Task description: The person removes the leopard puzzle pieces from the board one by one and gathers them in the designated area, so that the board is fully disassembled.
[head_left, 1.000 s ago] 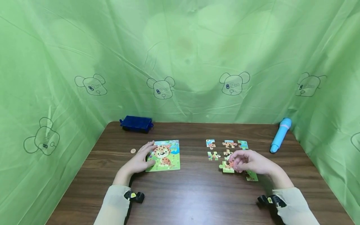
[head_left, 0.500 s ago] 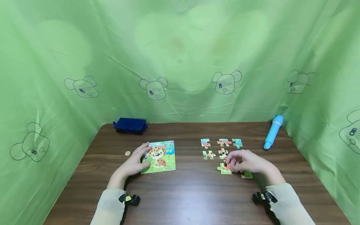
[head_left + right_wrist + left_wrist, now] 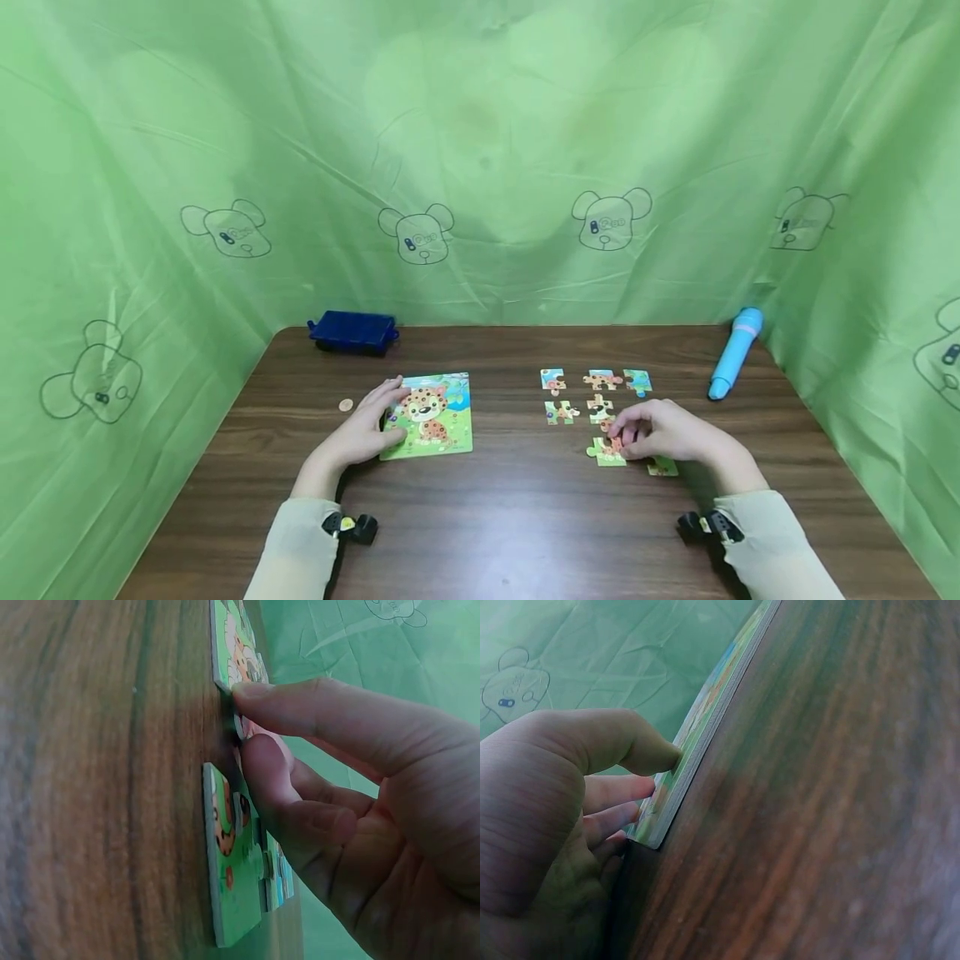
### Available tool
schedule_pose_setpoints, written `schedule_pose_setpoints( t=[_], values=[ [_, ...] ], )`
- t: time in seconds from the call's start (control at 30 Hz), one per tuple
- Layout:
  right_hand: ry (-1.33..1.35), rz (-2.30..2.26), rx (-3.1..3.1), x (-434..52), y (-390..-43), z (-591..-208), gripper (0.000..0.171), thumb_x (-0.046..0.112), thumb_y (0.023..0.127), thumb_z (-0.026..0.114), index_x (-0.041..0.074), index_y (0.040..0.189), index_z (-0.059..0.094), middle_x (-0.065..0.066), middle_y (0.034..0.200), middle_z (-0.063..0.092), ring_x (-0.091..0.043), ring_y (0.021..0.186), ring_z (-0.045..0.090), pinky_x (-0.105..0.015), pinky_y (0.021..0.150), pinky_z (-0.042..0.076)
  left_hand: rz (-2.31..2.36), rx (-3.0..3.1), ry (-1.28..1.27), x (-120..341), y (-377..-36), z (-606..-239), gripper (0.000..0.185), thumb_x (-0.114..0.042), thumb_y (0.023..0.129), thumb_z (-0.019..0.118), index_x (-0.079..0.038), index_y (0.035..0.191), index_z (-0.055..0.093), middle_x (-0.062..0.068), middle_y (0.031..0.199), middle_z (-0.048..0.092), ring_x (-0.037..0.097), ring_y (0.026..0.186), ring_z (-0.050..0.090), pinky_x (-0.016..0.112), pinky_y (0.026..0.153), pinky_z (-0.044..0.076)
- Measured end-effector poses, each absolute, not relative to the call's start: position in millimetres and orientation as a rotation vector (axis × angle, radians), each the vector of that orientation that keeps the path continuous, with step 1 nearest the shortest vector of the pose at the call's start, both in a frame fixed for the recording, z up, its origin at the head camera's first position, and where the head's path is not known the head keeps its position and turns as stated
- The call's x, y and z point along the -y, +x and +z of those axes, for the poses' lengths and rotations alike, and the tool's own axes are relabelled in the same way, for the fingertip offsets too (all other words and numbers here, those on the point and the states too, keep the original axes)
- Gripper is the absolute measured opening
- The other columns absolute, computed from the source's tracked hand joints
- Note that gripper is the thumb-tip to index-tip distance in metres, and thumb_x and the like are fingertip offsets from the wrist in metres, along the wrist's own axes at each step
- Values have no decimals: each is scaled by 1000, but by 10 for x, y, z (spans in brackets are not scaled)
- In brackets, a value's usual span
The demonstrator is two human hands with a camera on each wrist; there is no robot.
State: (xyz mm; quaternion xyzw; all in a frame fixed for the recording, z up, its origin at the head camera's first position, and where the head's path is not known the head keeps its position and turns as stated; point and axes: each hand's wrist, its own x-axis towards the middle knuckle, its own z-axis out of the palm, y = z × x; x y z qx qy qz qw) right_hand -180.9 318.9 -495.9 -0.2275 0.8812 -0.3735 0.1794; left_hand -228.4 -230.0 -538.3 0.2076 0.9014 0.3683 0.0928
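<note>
My left hand point(image 3: 367, 425) rests at the left edge of a square leopard picture board point(image 3: 450, 446). Its thumb presses the board's top face, and the straighter fingers lie along the side in the left wrist view. At the right, my right hand point(image 3: 667, 429) pinches the right side of a green jigsaw piece with spotted leopard body point(image 3: 611, 458), which lies on the table. In the right wrist view, the thumb tip touches that piece's corner and the index finger curls beside it. A green corner piece with a red flower point(image 3: 232, 900) lies below the fingers, partly covered in the head view.
Several jigsaw pieces point(image 3: 553, 379) lie in loose rows behind the right hand. A blue box point(image 3: 352, 331) stands at the back left, with a small round disc point(image 3: 346, 405) before it. A blue microphone-shaped thing point(image 3: 735, 354) lies at the right. Green cloth point(image 3: 487, 167) encloses the table.
The piece at my right fingertips has come down toward me and slightly right, against the other pieces. The left hand stays on the board. The head view has shifted a little.
</note>
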Motion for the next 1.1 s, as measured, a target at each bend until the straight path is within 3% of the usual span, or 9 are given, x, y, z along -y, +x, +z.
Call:
schedule_pose_setpoints(
  t=[0.43, 0.83, 1.1],
  values=[
    [-608, -1077, -2491, -3192, -1805, -4972, 22, 9, 88, 88, 13, 109, 81, 4, 87, 71, -9, 76, 65, -25, 65, 56, 1089, -2670, 610, 2293, -2293, -5372, 73, -12, 97, 77, -6, 164, 49, 15, 181, 23, 41, 168, 11, 72, 128, 17],
    [-618, -1097, -2504, -3156, -1838, -4964, 17, 10, 95, 84, 9, 111, 80, 5, 87, 70, -7, 75, 65, -25, 66, 55, 1115, -2635, 599, 2342, -2269, -5361, 74, -14, 98, 75, -8, 167, 46, 13, 182, 19, 39, 168, 7, 74, 127, 17],
    [-669, -1129, -2587, -2924, -1810, -4820, 21, 22, 98, 85, 9, 113, 79, 6, 87, 69, -10, 78, 65, -28, 70, 56, 1105, -2648, 617, 2319, -2277, -5377, 73, -14, 98, 74, -8, 166, 47, 14, 181, 21, 41, 168, 9, 74, 127, 17]
  ],
)
